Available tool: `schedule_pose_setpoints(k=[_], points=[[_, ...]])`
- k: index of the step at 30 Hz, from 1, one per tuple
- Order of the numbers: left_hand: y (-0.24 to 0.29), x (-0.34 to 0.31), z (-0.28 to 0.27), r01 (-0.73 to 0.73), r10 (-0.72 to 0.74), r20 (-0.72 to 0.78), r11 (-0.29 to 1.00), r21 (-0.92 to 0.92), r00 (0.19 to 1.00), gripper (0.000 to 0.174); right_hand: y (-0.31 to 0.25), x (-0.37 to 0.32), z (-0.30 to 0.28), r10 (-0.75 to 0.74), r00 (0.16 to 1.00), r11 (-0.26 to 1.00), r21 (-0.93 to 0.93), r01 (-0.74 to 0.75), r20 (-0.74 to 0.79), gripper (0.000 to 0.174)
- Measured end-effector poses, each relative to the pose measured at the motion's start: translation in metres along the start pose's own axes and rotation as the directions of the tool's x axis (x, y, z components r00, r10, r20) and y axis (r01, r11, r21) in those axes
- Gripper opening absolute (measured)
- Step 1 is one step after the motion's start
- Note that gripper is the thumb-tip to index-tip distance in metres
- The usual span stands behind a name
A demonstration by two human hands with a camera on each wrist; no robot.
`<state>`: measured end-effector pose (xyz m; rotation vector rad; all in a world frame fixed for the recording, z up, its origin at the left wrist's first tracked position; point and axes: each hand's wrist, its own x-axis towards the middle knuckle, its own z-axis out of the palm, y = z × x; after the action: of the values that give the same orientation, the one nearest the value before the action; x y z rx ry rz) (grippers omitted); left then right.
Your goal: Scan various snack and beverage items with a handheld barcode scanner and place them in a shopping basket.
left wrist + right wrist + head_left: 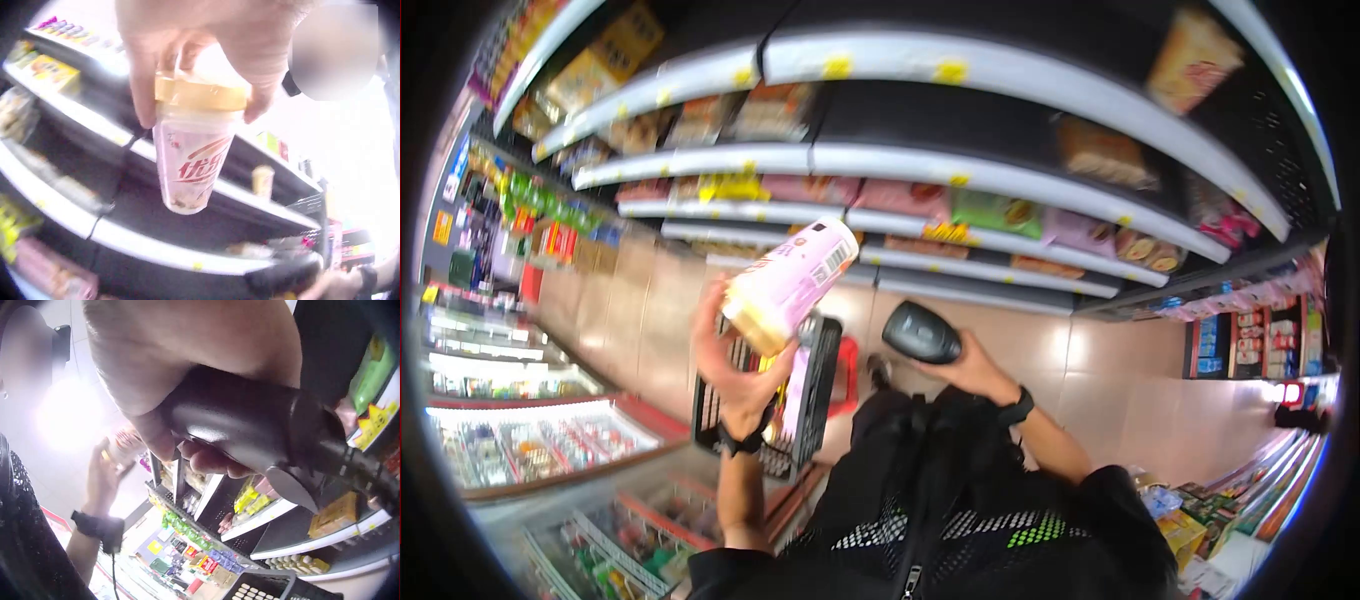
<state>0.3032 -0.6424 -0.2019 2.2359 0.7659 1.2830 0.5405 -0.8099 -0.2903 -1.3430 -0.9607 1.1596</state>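
Note:
My left hand [735, 370] grips a pink milk tea cup [795, 280] by its yellow lid [200, 95]. In the head view the cup is tilted, its base up and to the right, with a barcode [837, 258] showing near the base. The left wrist view shows red lettering on its side. My right hand [975, 368] holds a black handheld barcode scanner [244, 412], fingers wrapped round the handle near the trigger. The scanner's rounded head [922, 332] is to the right of the cup, apart from it. Below the left hand is a black basket [825, 375] with items inside.
Store shelves [1000, 165] with packaged food curve across the front. Another cup [263, 181] stands on a shelf. Glass-topped freezers [540, 440] line the left side. A red part [845, 375] shows beside the basket. Tiled floor [1090, 360] lies below the shelves.

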Motion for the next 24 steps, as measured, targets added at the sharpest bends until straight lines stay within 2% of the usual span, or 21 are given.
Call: schedule_pose_setpoints(k=[2, 3, 4, 6, 8, 10, 11, 12, 14, 19, 22, 24], points=[[0.06, 0.052, 0.008, -0.078, 0.071, -0.039, 0.973, -0.218, 0.997, 0.096, 0.014, -0.018, -0.028, 0.007, 1.0, 0.999, -0.051, -0.007, -0.007, 0.037], [0.092, 0.073, 0.006, -0.072, 0.076, 0.006, 0.97, -0.231, 0.997, 0.097, 0.02, -0.029, -0.038, -0.033, 0.998, 0.992, -0.124, 0.025, -0.061, 0.036], [0.117, 0.091, 0.008, -0.17, 0.179, 0.013, 0.954, -0.246, 0.984, 0.099, 0.022, -0.04, -0.047, -0.071, 0.992, 0.98, -0.194, 0.048, -0.109, 0.036], [0.167, 0.123, 0.022, -0.349, 0.358, 0.022, 0.921, -0.175, 0.934, 0.093, 0.02, -0.059, -0.064, -0.073, 0.988, 0.983, -0.175, 0.049, -0.138, 0.035], [0.204, 0.152, 0.048, -0.456, 0.46, 0.073, 0.887, -0.069, 0.885, 0.082, 0.026, -0.076, -0.077, -0.091, 0.978, 0.984, -0.17, 0.058, -0.189, 0.035], [0.218, 0.183, 0.08, -0.617, 0.607, 0.148, 0.787, 0.026, 0.781, 0.078, 0.025, -0.093, -0.089, -0.059, 0.966, 0.993, -0.112, 0.032, -0.25, 0.031], [0.224, 0.199, 0.099, -0.763, 0.754, 0.119, 0.643, 0.064, 0.645, 0.071, 0.03, -0.1, -0.096, -0.069, 0.963, 0.992, -0.121, 0.038, -0.261, 0.032], [0.223, 0.209, 0.115, -0.813, 0.798, 0.153, 0.57, 0.124, 0.583, 0.073, 0.035, -0.106, -0.101, -0.084, 0.961, 0.991, -0.123, 0.052, -0.264, 0.032], [0.219, 0.224, 0.145, -0.854, 0.84, 0.173, 0.482, 0.198, 0.514, 0.072, 0.043, -0.115, -0.112, -0.159, 0.943, 0.984, -0.126, 0.127, -0.294, 0.031], [0.216, 0.25, 0.18, -0.862, 0.839, 0.21, 0.467, 0.198, 0.502, 0.072, 0.042, -0.136, -0.128, -0.057, 0.944, 0.99, -0.139, 0.012, -0.325, 0.033], [0.221, 0.265, 0.188, -0.846, 0.817, 0.222, 0.518, 0.123, 0.532, 0.069, 0.045, -0.144, -0.133, -0.077, 0.934, 0.991, -0.128, 0.034, -0.348, 0.034], [0.222, 0.278, 0.193, -0.789, 0.753, 0.274, 0.613, 0.04, 0.599, 0.067, 0.054, -0.147, -0.135, -0.071, 0.938, 0.993, -0.114, 0.034, -0.34, 0.036]])
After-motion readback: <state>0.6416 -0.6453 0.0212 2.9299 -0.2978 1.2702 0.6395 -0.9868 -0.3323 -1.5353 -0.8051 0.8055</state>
